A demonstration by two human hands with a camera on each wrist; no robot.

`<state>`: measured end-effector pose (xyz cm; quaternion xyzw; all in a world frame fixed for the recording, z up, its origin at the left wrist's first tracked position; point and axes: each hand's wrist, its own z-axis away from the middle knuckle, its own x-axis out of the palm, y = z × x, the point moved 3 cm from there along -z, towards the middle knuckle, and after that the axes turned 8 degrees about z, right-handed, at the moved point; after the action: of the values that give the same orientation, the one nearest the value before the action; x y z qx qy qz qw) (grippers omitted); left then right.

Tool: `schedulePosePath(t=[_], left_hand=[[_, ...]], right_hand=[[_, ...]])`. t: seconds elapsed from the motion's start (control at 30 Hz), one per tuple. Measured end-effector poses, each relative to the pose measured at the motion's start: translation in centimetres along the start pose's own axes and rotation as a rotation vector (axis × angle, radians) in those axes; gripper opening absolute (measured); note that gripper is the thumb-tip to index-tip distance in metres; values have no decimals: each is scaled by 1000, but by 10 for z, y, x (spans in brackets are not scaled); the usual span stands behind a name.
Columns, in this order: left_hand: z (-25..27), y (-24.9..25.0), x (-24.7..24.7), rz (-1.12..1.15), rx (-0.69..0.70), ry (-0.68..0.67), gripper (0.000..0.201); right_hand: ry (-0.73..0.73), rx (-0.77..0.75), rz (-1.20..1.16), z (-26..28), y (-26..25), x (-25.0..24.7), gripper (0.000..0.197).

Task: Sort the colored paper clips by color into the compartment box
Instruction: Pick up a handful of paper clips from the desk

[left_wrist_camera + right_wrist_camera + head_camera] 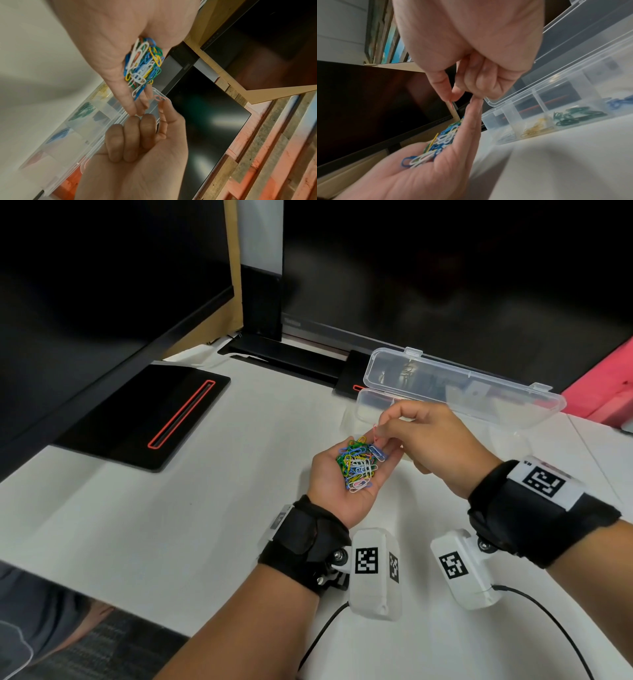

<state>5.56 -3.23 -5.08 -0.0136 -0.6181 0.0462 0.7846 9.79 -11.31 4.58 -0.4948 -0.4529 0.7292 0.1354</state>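
A black stand (144, 412) with a red-edged slot lay at the left of the white worktop (171, 525), under a dark monitor (85, 285). Right of it the left hand (337, 481) was held palm up above the worktop, fingers relaxed and nearly straight, cradling a heap of clips (358, 465) in green, blue, yellow, white and pink. The right hand (435, 443) hovered just past the left fingertips, its thumb and forefinger pinching one pink clip (375, 433) lifted clear of the heap, the other fingers (130, 136) curled into the palm and brushing the left fingertips. Behind both hands stood the clear box (370, 405), its lid (462, 385) tipped open toward the back. The wrist views showed its compartments already partly filled: yellow clips (534, 129) near one end, green clips (576, 116) in the next, blue clips (618, 101) beyond those. A red-pink block (606, 392) sat at the far right edge. Both wrists wore black straps carrying white camera housings with printed markers.
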Motion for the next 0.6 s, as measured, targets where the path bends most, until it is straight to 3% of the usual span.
schedulePosePath(t=[0.07,0.23,0.33,0.47,0.6], left_hand=[[-1,1,0,-9,2,15,40],[-1,3,1,28,3,27,40],[0,3,1,32,-2,42,40],[0,4,1,37,-1,42,40],[1,4,3,18,11,54,40]], right_hand=[[-13,59,-124,-2,5,-3,20],[-214,168,-798,-4,21,-8,12],[-275,193,-990,-5,29,-7,22],[-222,277,-979,-6,28,-5,42],[-135,222,-684,-2,19,-5,49]])
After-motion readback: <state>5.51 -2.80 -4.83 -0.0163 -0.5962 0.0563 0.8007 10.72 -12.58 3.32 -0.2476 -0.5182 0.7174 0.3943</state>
